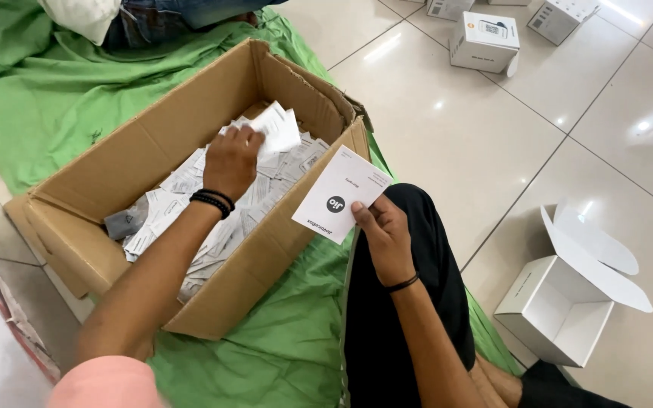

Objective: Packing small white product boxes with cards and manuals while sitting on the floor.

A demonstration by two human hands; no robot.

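A large brown corrugated cardboard carton point(190, 189) is set open on a green cloth sheet point(39, 98) at the left of the scene. It is filled with a loose heap of small white printed paper leaflets point(190, 219). The left hand point(230, 160) is reached into the carton, fingers closed in a pinch on a thin bunch of white leaflets point(277, 128), which is raised just above the heap toward the far side. The right hand point(383, 234) is held outside the carton, just beside its near right corner, with thumb and fingers pinched on the lower edge of a white square booklet with a round dark mark point(339, 193); the booklet is held upright and tilted.

The step in hand is judged to be collection of paper inserts: one item is already held, a further one is being drawn. An open white cardboard box with raised flaps point(557, 310) stands empty on the pale tiled floor point(447, 128) at the near right, well apart from both hands. Closed white boxes point(485, 41) lie at the far right.

For the next move, a single leaflet has to be separated from the bunch, and both papers have to be carried right to the open box.
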